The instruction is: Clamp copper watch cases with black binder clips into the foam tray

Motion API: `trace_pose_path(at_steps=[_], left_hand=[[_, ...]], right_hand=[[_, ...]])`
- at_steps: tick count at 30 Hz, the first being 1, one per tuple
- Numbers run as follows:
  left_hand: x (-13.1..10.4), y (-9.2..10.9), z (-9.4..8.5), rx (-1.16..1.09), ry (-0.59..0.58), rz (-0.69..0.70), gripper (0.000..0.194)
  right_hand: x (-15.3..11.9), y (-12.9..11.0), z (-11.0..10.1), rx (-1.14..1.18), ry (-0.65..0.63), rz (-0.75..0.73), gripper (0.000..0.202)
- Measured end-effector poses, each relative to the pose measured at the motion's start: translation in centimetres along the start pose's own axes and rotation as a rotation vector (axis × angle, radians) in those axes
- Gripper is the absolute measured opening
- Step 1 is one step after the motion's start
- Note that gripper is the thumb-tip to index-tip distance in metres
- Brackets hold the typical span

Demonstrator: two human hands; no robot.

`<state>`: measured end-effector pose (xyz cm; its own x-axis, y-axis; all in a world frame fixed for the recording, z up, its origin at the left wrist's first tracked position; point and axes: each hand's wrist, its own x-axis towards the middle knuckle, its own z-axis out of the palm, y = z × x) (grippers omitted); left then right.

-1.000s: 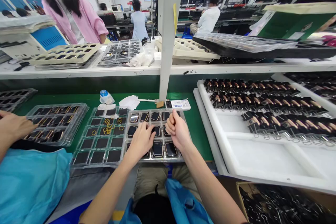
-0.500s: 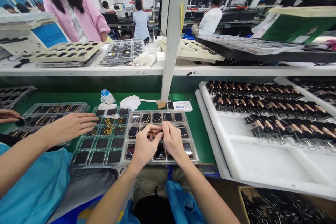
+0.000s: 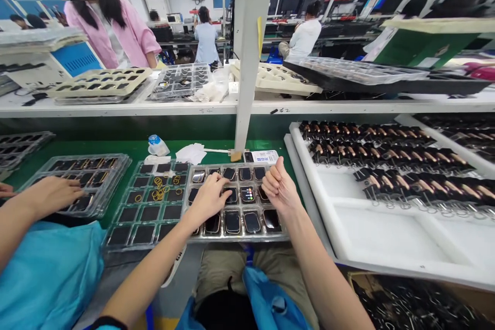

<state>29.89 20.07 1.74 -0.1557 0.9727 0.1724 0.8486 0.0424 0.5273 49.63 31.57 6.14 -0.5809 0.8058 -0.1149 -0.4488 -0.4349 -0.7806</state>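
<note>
My left hand reaches over a clear plastic tray of smartwatch bodies with dark screens. Its thumb and forefinger are at the edge of a smartwatch in the middle row and seem to grip it. Beside that one, another smartwatch has a lit screen with coloured icons. My right hand hovers above the tray's right side, thumb raised and fingers curled; whatever they may hold is hidden. More watches fill the front row.
Left of my tray, a second tray with dark square pads carries yellow rubber bands. A co-worker's hand is over a further tray. At right, a white foam tray holds rows of black binder clips. A white post stands ahead.
My hands, together over the tray's middle earlier, have parted: the left to the middle-row watch, the right up and rightward. One watch screen now shows lit. The co-worker's hand moved left.
</note>
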Motion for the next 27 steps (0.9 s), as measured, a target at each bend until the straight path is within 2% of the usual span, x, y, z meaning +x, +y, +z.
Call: trace_pose_path(at_steps=[4, 8, 11, 15, 18, 21, 24, 27], left_hand=[[3.4, -1.5, -0.6, 0.050, -0.056, 0.041, 0.032], [5.8, -2.7, -1.1, 0.014, -0.079, 0.074, 0.020], [6.0, -3.1, -1.4, -0.057, -0.070, 0.102, 0.013], [5.2, -3.3, -1.2, -0.190, -0.030, 0.077, 0.013], [4.7, -2.4, -1.0, -0.298, 0.044, 0.031, 0.020], [4.3, -0.1, -1.1, -0.541, 0.130, -0.014, 0.026], [3.9, 2.6, -1.5, -0.708, 0.191, -0.040, 0.025], [3.8, 3.6, -2.0, -0.696, 0.242, -0.080, 0.023]], right_hand=[[1.9, 0.7, -0.1, -0.049, -0.040, 0.013, 0.073], [3.3, 2.0, 0.2, -0.221, -0.055, -0.003, 0.071], [3.8, 3.0, 0.3, -0.517, -0.006, -0.080, 0.067], [4.2, 3.7, 0.5, -0.914, 0.012, -0.234, 0.060], [4.1, 3.7, 0.9, -1.143, 0.041, -0.266, 0.049], [3.8, 3.8, 1.8, -1.265, -0.018, -0.290, 0.036], [3.4, 4.0, 2.7, -1.179, -0.081, -0.413, 0.033], [3.6, 3.9, 3.2, -0.944, 0.044, -0.509, 0.041]])
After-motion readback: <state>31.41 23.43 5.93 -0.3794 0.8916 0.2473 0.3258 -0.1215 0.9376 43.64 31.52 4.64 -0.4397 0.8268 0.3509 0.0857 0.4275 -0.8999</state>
